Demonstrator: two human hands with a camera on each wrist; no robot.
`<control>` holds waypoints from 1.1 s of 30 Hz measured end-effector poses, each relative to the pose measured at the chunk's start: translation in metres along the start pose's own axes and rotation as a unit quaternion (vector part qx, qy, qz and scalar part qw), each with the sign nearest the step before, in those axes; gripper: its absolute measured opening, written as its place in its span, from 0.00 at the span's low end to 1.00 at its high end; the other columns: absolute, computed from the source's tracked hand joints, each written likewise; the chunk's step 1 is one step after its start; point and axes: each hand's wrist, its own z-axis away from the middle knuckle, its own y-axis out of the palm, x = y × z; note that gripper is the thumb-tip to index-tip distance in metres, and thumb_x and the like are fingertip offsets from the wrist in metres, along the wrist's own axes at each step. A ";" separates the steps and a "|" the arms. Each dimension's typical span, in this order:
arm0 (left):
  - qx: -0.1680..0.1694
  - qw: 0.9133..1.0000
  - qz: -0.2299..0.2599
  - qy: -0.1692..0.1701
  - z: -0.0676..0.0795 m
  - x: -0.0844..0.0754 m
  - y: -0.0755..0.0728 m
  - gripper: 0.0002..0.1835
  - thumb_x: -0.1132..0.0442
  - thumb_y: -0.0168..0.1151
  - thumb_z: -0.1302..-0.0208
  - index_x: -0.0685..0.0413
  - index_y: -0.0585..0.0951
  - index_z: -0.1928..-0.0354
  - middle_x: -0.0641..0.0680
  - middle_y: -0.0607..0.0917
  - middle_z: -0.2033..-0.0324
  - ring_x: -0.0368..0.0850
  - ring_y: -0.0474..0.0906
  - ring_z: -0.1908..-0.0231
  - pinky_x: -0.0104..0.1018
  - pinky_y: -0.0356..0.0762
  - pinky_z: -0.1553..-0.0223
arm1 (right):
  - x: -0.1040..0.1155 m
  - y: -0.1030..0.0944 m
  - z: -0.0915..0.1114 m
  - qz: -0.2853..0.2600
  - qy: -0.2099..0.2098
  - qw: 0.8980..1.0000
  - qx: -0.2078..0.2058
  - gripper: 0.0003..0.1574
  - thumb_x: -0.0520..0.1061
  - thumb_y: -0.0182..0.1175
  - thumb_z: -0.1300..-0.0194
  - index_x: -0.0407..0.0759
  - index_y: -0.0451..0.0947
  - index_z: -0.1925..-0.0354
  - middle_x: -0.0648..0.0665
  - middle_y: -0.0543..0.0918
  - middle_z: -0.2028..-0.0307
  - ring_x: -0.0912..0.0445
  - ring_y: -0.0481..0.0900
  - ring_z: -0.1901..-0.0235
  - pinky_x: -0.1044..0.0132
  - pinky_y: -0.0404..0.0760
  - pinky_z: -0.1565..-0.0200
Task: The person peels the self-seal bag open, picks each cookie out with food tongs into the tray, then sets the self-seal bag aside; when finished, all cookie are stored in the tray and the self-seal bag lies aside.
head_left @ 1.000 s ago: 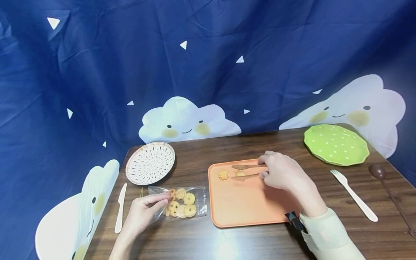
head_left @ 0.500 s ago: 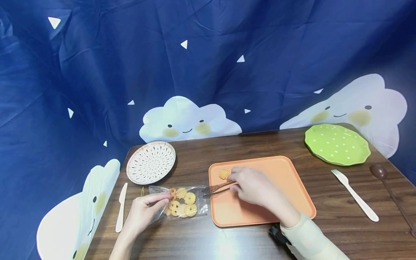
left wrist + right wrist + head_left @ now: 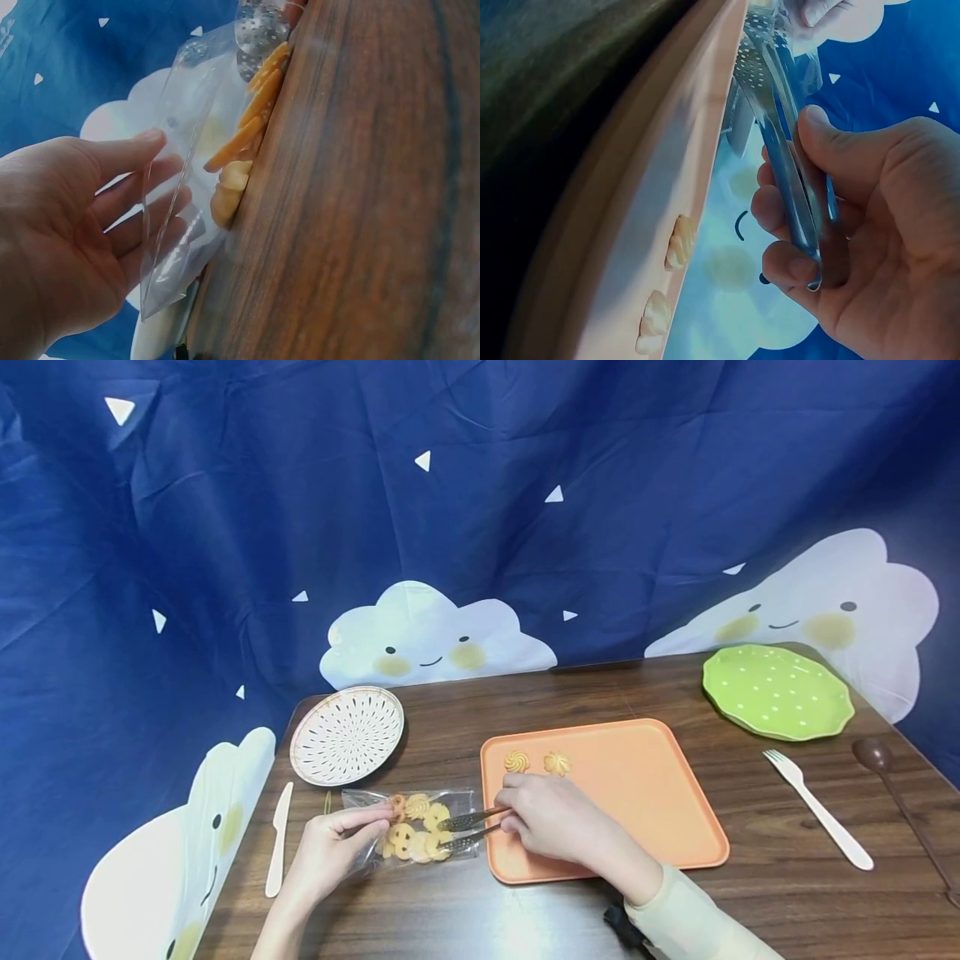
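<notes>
My left hand (image 3: 333, 847) pinches the left side of a clear plastic bag (image 3: 469, 835) holding several yellow cookies (image 3: 438, 817); in the left wrist view the thumb is outside the film and the other fingers show through it. Metal tongs (image 3: 799, 195) with perforated tips are gripped between thumb and fingers of my right hand (image 3: 562, 818). Their tips overlap the cookies at the bag's right part, spread a little apart. To the right lies an orange tray (image 3: 630, 768). On its upper left part rest a swirl cookie (image 3: 516, 762) and a flower-shaped cookie (image 3: 557, 763), side by side.
A white patterned plate (image 3: 347, 737) stands at the back left, above a white knife (image 3: 278, 839). Rightward are a green dotted plate (image 3: 777, 693), a white fork (image 3: 819, 810) and a long-handled brown spoon (image 3: 873, 756). A blue curtain (image 3: 480, 510) hangs behind the table.
My right hand has carried the tongs left from the tray to the bag. The flower-shaped cookie, between the tong tips earlier, now lies free on the tray. My left hand stays put.
</notes>
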 end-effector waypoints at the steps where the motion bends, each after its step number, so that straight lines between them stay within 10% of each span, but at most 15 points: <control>1: 0.000 1.000 0.000 0.003 0.000 0.000 0.000 0.09 0.51 0.72 0.38 0.38 0.91 0.56 0.39 0.91 0.52 0.28 0.85 0.48 0.11 0.73 0.44 | 0.001 0.000 0.000 -0.001 0.000 1.000 0.000 0.07 0.48 0.70 0.40 0.54 0.79 0.70 0.58 0.74 0.72 0.63 0.69 0.74 0.66 0.74 0.70; 24: -0.003 1.000 -0.002 0.001 0.000 0.000 0.001 0.10 0.51 0.72 0.39 0.38 0.91 0.56 0.39 0.91 0.52 0.29 0.85 0.48 0.11 0.73 0.45 | -0.001 -0.006 0.001 -0.025 0.016 0.999 -0.013 0.08 0.42 0.69 0.43 0.55 0.79 0.71 0.59 0.77 0.73 0.63 0.70 0.75 0.67 0.71 0.72; 33: -0.002 1.000 0.005 0.004 0.000 0.002 0.001 0.10 0.51 0.71 0.38 0.39 0.91 0.56 0.41 0.91 0.52 0.29 0.85 0.48 0.12 0.75 0.45 | -0.035 -0.032 0.007 0.005 0.062 0.997 -0.039 0.07 0.40 0.68 0.42 0.52 0.82 0.66 0.56 0.81 0.69 0.60 0.78 0.71 0.62 0.80 0.68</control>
